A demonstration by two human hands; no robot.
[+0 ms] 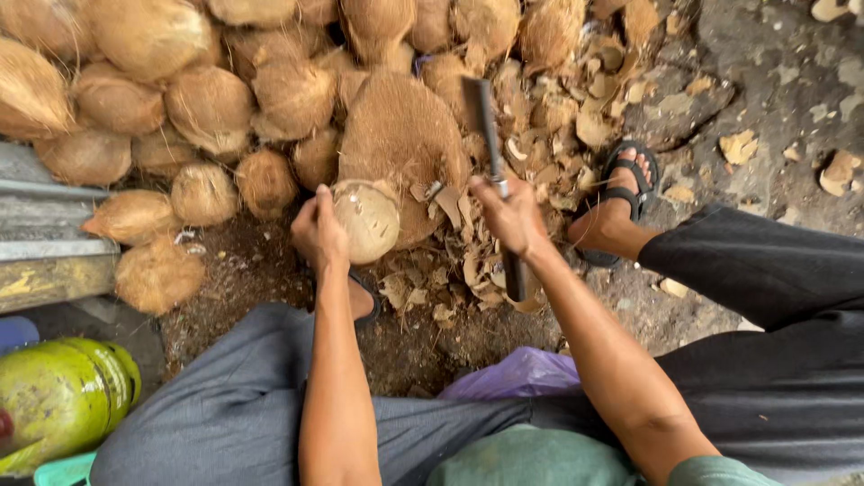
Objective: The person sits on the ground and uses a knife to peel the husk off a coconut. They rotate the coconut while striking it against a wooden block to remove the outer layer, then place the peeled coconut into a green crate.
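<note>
A: Where does the husking stand?

B: Partway through, by the look of it. The left hand is closed around the side of a coconut whose near end is already shaved pale and smooth, while brown fibre still covers its far part toward 12 o'clock.

A: And the other hand?

B: The right hand is wrapped tight round the handle of a cleaver, the blade pointing up toward 12 o'clock, just right of the coconut and apart from it.

A: What shows as done?

B: A litter of husk chips lies at 1 o'clock from the coconut and under the hands, near the sandalled foot.

A: And what is left?

B: A large heap of unhusked coconuts fills the ground from 9 to 12 o'clock, so most of the pile appears untouched. A green gas cylinder lies at 8 o'clock.
</note>
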